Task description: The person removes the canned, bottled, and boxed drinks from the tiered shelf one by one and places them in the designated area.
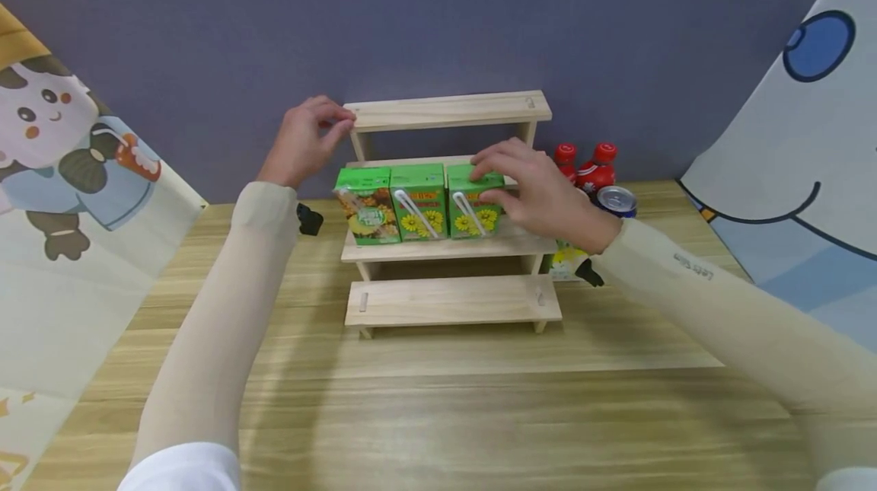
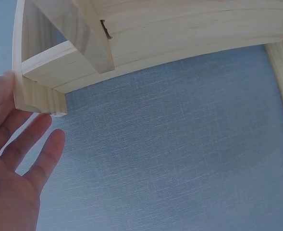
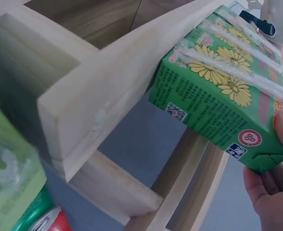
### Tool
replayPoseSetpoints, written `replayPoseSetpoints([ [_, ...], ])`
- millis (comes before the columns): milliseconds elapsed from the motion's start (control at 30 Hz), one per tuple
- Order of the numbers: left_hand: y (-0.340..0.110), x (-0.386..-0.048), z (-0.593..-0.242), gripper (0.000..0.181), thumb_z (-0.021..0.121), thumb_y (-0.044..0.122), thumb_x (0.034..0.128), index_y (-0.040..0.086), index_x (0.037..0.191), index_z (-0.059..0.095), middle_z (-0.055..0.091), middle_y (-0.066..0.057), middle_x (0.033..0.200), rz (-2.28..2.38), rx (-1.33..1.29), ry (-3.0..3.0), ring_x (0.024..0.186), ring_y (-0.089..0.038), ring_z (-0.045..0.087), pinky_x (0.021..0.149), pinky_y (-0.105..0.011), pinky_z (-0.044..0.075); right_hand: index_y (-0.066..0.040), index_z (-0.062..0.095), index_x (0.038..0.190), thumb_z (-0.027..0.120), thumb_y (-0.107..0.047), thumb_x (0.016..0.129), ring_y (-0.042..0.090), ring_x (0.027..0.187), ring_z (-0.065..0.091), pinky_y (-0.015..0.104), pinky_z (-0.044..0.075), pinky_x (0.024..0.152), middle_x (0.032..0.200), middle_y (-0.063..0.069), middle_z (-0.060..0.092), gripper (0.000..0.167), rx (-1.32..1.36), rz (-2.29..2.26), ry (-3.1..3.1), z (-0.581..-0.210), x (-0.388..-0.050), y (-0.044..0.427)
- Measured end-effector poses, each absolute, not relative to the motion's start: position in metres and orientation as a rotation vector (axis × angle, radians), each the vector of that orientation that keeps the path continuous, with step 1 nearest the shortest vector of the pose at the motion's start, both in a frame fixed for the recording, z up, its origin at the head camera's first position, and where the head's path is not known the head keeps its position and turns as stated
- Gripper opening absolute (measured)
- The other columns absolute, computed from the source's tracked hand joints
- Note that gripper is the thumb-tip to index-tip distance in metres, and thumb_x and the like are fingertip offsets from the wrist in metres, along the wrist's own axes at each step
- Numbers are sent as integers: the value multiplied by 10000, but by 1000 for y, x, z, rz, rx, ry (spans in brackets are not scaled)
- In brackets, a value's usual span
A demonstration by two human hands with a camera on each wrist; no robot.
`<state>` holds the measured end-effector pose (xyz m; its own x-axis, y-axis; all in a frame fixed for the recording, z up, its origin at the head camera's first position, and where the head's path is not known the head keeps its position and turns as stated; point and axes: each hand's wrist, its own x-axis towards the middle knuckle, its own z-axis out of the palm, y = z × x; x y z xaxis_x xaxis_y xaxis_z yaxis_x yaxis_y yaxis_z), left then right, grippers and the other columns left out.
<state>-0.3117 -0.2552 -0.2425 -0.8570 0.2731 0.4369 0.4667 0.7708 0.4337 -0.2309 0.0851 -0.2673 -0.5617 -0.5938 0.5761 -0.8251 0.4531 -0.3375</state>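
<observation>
A three-tier wooden shelf rack stands against the back wall. Three green drink cartons stand side by side on its middle tier: one with a pineapple picture at the left, then the middle carton and the right carton, both with yellow flowers and a wrapped straw. My right hand pinches the top of the right carton, thumb in front and fingers behind, as the right wrist view shows. At the top tier's left end, my left hand holds the board's corner between thumb and fingers.
Right of the rack stand red-capped bottles, a can and a light green package, partly hidden by my right arm. The rack stands on a wood-grain table. Printed panels flank the table.
</observation>
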Motion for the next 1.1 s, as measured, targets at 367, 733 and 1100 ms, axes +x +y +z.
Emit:
replayPoseSetpoints([
  [367,-253,-314,-243,263,555,232,967,36,1092,680,600,-48,1065,-781,-566,-2620,996,-196,549,907,-336,463,-87,685,1022,754,-33,792,161,1065,513,283,423,723,1188,22,601,246,1095,863,-2268,-256,-216,113],
  [733,-250,-314,-243,269,550,240,969,44,1101,679,595,-48,1067,-757,-577,-2629,1001,-205,550,907,-348,465,-47,706,977,802,117,656,178,995,530,163,376,756,1152,52,634,373,940,737,-2239,-237,-169,182],
  [1100,-256,-314,-240,266,559,232,964,35,1090,685,592,-61,1039,-740,-579,-2636,984,-224,559,892,-382,471,-77,696,908,829,85,580,119,973,538,130,362,721,1102,63,654,390,897,625,-2298,-258,-153,234],
])
